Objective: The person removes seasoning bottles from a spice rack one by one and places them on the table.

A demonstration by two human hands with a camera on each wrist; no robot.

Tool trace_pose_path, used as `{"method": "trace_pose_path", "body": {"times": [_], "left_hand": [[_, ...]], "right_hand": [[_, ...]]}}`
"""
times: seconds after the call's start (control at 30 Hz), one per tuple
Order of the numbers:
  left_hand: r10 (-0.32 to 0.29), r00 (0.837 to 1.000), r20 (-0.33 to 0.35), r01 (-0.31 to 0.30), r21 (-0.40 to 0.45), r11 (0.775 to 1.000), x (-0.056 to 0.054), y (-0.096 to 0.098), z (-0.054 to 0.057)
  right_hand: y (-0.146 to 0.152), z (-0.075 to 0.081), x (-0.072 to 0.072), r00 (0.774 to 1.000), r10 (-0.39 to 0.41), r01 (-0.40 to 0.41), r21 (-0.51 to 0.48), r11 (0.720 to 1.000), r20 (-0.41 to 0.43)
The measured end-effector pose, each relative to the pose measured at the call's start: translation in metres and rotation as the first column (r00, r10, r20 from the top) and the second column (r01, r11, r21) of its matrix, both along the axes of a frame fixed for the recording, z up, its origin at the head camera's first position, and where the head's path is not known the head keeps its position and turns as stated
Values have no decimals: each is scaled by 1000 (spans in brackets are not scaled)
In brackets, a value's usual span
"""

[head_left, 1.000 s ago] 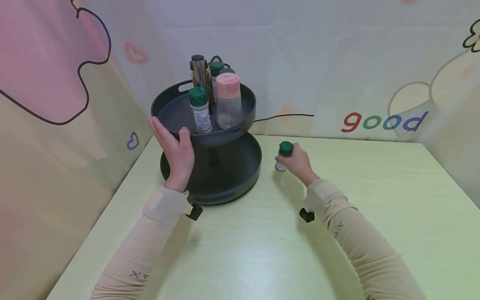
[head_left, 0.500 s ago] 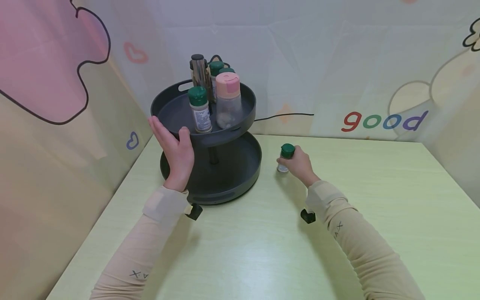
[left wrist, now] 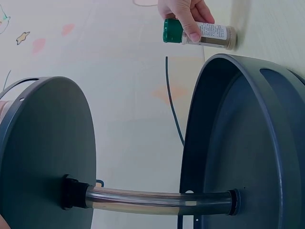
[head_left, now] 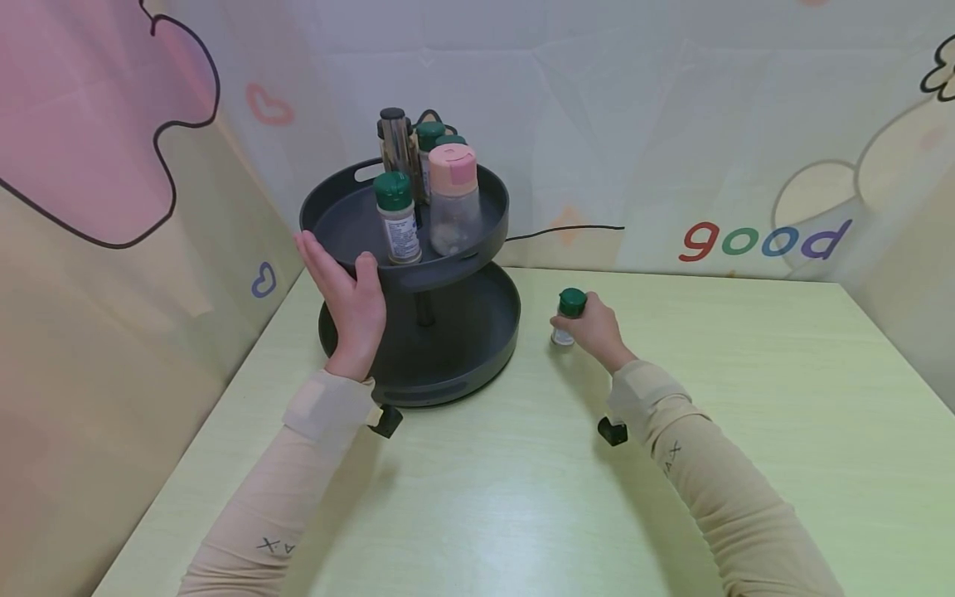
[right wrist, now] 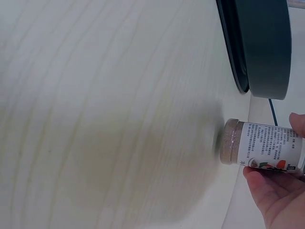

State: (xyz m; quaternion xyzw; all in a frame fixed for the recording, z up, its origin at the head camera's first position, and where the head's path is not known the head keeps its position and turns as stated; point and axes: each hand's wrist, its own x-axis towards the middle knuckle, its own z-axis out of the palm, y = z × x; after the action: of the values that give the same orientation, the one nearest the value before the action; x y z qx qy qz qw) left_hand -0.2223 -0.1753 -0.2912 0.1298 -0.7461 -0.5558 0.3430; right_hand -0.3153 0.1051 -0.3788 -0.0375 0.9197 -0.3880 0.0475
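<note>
Fingers straight, my left hand [head_left: 352,311] rests against the rim of the upper tray [head_left: 455,272] of a dark two-tier turntable rack. To the right of the rack, my right hand [head_left: 599,330] grips a small spice jar [head_left: 571,303] with a green cap. In the right wrist view the jar [right wrist: 267,145] shows a white printed label and brownish contents; its base is at or just above the table, I cannot tell which. The left wrist view shows thumb and fingers around this jar [left wrist: 213,31].
On the upper tray stand another green-capped jar [head_left: 400,228], a clear bottle with a pink cap [head_left: 453,199], a shiny dark-topped cylinder [head_left: 399,145] and further green-capped jars behind. The lower tray [head_left: 448,390] sits on the pale table [head_left: 492,497]. A printed cloth [head_left: 597,149] hangs behind.
My right hand has shifted slightly right and down with the spice jar, mostly in the first half second. The left hand and the rack stay in place.
</note>
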Motion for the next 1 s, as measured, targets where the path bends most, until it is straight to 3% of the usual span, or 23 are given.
{"method": "trace_pose_path", "body": {"times": [0.77, 1.0], "left_hand": [[2, 1000, -9, -2, -2, 1000, 0, 0, 0], [-1, 1000, -12, 1, 3, 1000, 0, 0, 0]], "right_hand": [[3, -1, 1, 1000, 15, -15, -1, 1000, 8], [4, 3, 0, 1000, 20, -20, -55, 998, 4]]}}
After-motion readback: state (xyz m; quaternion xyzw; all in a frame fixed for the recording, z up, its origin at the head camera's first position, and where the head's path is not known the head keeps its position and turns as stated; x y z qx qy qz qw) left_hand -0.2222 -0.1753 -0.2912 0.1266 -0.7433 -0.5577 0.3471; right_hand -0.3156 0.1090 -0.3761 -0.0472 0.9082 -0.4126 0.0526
